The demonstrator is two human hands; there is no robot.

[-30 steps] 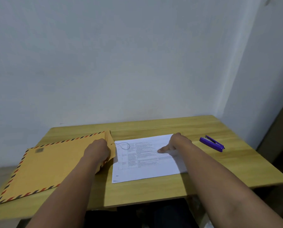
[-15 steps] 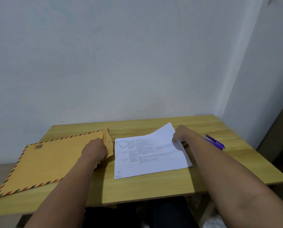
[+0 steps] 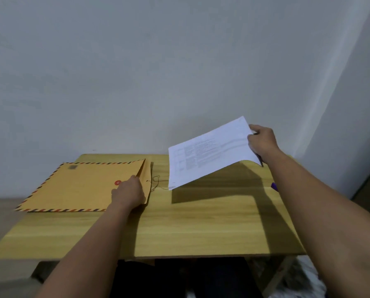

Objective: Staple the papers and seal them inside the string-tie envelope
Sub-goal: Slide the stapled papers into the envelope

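Right hand (image 3: 262,143) pinches papers (image 3: 210,151) by their far edge, lifted clear of the surface (image 3: 201,229). Left hand (image 3: 128,193) grips the envelope (image 3: 78,186) at its open mouth, envelope flat at surface left.

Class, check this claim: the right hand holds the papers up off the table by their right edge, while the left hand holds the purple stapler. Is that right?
Not quite. In the head view, the left hand rests at the open end of the envelope, not on a stapler. The right hand does hold the papers up off the table by their right edge.
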